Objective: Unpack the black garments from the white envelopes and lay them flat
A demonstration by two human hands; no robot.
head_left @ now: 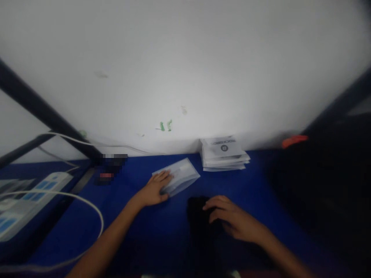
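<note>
My left hand (156, 188) lies with its fingers spread on the left end of a pale, translucent bag (184, 173), which rests flat on the blue table (142, 235). To the right and nearer to me, my right hand (227, 216) is over a black item (197, 216), its fingers curled at the item's upper right. Whether they grip it is too dark to make out. Behind, against the wall, sits a stack of white printed bags (224, 154).
White power strips (37, 202) with blue parts lie at the left, near a looping white cable (97, 212). Dark frame bars (48, 112) stand on the left. A large black mass (315, 197) with an orange piece (294, 141) fills the right side.
</note>
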